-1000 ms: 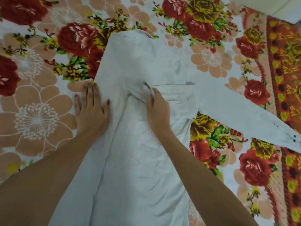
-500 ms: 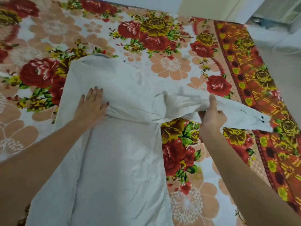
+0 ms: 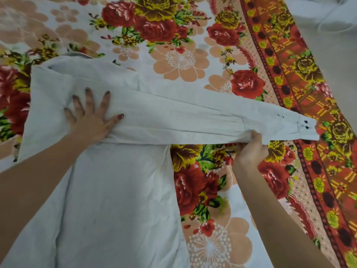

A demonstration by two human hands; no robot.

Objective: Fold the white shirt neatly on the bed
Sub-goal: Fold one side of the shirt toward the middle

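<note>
A floral bedsheet [image 3: 181, 60] covers the bed, its red border running toward 4 o'clock. The white shirt [image 3: 116, 190] lies on it at 7 o'clock, its sleeve [image 3: 193, 117] stretched toward 3 o'clock. The left hand [image 3: 92, 120] presses flat, fingers spread, on the shirt; the right hand [image 3: 249, 151] pinches the sleeve's lower edge near the cuff [image 3: 301, 126].
</note>
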